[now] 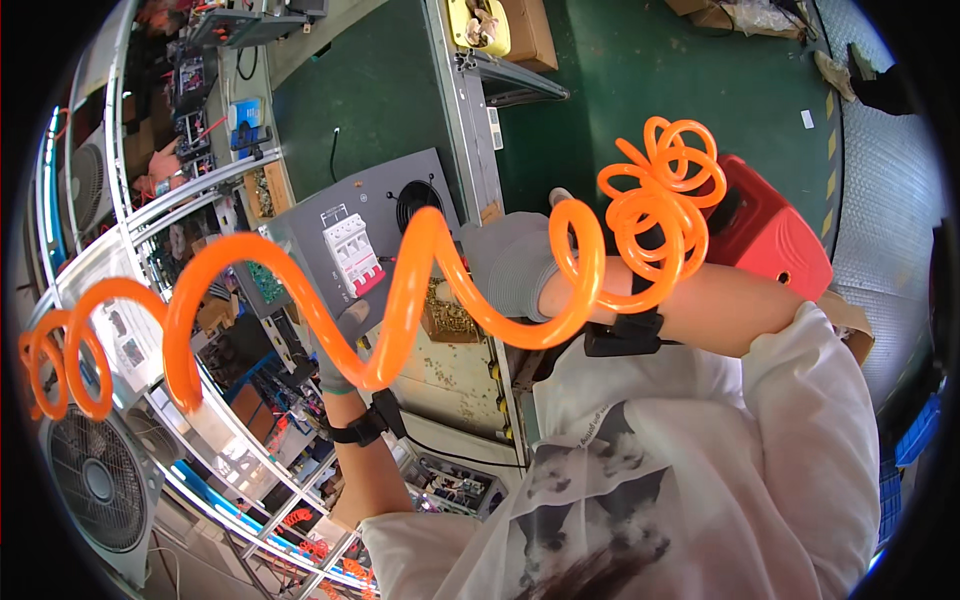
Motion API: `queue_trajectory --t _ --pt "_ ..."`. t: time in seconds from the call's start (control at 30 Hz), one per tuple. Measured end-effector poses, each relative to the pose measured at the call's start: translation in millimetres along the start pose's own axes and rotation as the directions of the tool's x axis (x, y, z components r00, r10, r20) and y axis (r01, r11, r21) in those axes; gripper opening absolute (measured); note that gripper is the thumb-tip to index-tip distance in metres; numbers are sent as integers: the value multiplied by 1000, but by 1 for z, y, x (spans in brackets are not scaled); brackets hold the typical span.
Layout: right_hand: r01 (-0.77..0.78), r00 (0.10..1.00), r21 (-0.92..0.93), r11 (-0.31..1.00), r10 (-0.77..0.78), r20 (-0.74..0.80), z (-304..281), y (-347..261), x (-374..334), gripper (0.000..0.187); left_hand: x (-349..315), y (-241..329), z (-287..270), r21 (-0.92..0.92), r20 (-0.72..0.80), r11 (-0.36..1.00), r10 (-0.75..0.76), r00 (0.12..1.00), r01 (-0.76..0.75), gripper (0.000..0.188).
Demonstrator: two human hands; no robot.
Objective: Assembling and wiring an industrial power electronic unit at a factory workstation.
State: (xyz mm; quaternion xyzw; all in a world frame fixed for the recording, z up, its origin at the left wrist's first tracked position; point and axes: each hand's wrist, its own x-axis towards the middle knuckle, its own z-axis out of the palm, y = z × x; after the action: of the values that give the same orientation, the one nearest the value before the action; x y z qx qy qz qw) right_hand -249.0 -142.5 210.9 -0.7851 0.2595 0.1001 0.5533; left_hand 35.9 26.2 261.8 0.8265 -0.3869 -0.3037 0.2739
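Note:
A grey metal panel carries a white multi-pole circuit breaker with a red lower edge and a round black fan opening. At the panel's near edge is my left hand, in a grey glove; a bare fingertip rests on the panel face and the other fingers are hidden. My right hand, also gloved in grey, is beside the panel's right edge. One fingertip is over a small box of brass-coloured screws; its grasp is hidden. An orange coiled hose crosses in front of both hands.
A red plastic bin stands right of my right forearm. A metal frame post runs beyond the panel, with a yellow tray near its top. A grey box fan and shelves of parts are at the left.

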Motion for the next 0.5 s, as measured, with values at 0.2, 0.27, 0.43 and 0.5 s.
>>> queue_trajectory --t 0.2,0.27,0.43,0.5 --pt "9 1000 15 1000 -8 -15 -3 0 0 38 -5 44 21 -76 30 995 -62 998 65 53" --pt "23 1000 25 999 -23 -15 -3 -1 0 38 -8 40 17 -58 3 996 -63 998 63 53" --pt "21 999 43 999 -20 -29 -6 1 -3 38 -3 56 27 -140 52 988 -52 997 59 49" --pt "2 1000 136 991 -1 -8 -6 -1 -6 37 -5 60 27 -94 55 994 -51 997 57 49"
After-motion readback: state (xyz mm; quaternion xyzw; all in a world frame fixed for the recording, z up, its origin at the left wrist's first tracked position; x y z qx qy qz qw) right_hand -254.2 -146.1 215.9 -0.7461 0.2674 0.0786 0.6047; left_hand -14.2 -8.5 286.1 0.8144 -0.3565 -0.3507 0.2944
